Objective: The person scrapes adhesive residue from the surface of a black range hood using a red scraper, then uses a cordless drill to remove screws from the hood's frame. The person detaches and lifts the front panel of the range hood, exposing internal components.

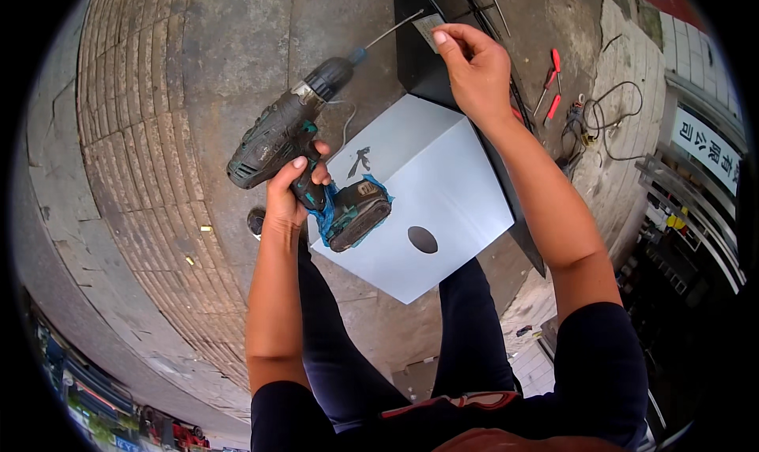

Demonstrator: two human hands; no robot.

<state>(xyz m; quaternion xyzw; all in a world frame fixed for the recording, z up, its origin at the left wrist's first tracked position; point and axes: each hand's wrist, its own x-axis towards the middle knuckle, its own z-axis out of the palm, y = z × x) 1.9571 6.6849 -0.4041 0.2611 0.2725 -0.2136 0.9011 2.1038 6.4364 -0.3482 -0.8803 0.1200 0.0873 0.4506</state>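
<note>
My left hand point(296, 185) wraps round the grip of a dark, worn cordless drill point(273, 132), its battery base bound with blue tape. A long thin bit point(395, 29) points up and right from the chuck, its tip close to a small grey printed plate point(427, 32). That plate lies against a black panel point(423, 69). My right hand point(474, 69) is closed in a pinch, thumb and forefinger at the plate's edge; what sits between the fingertips is hidden. Below the drill stands a pale grey sheet-metal box point(458, 191) with an oval hole.
Red-handled screwdrivers point(551, 108) lie on the ground to the right, beside a tangled dark cable point(593, 120). A ribbed paving strip point(134, 120) runs along the left. A white sign point(706, 142) and metal framing stand at the right edge. My legs flank the box.
</note>
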